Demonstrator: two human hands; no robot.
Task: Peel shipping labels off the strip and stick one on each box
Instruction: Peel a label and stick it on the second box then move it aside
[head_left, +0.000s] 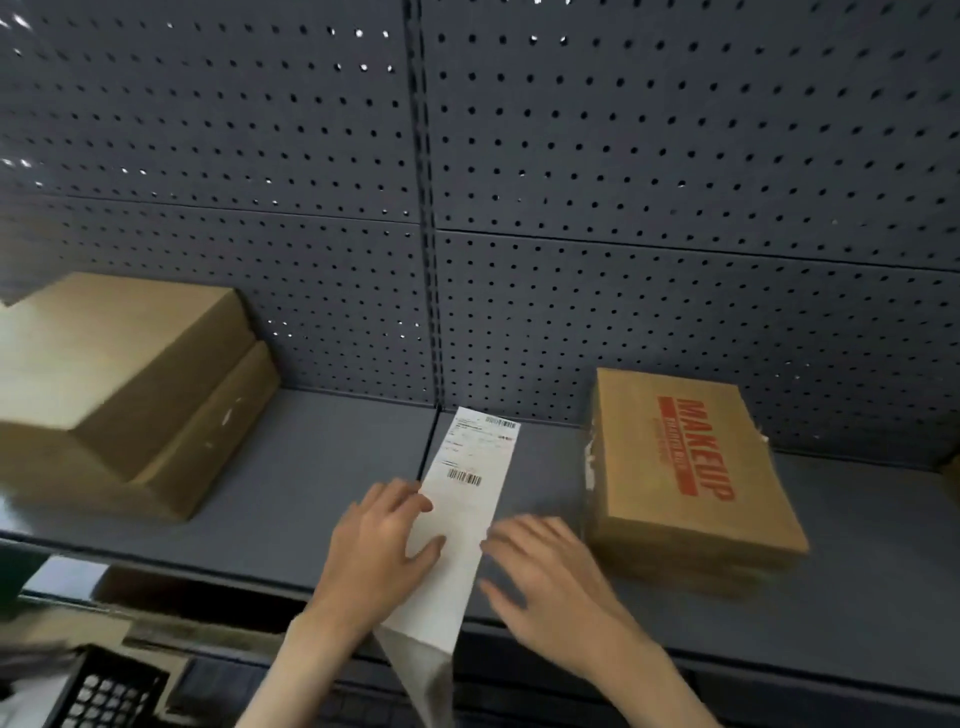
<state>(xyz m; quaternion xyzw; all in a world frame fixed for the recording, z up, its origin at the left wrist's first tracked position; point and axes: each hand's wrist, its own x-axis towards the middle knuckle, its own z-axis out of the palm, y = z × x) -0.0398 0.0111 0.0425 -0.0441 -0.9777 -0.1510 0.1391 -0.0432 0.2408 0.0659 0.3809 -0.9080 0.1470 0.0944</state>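
A long white label strip (467, 499) lies on the grey shelf (311, 467), its near end folded over the shelf's front edge. One printed label with barcodes sits on its far end. My left hand (379, 545) rests on the strip's left edge with fingers spread flat. My right hand (545, 566) hovers with relaxed fingers just right of the strip; contact is unclear. A cardboard box printed MAKEUP in red (685, 467) lies right of the strip. Two stacked plain cardboard boxes (130, 395) stand at the left.
A grey pegboard wall (623, 208) backs the shelf. A black mesh basket (104, 691) sits below at the bottom left. Another cardboard edge (953, 478) shows at the far right.
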